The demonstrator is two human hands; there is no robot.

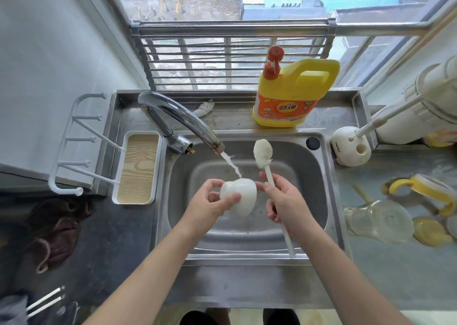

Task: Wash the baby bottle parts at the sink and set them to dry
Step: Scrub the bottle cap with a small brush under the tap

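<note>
Left grip [211,204] is pinching tooth-shaped white part [241,196] under water stream [231,164]; right grip [282,201] is clasping bottle brush [262,151], bristles pointing toward window [188,0].

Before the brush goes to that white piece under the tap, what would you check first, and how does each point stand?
1. Water from the faucet lands on the white piece: ok.
2. Left hand has a grip on the piece: ok.
3. Right hand grips the brush handle: ok.
4. Soap on the brush bristles: cannot tell.
5. Drying rack stands left of the sink: ok.
</note>
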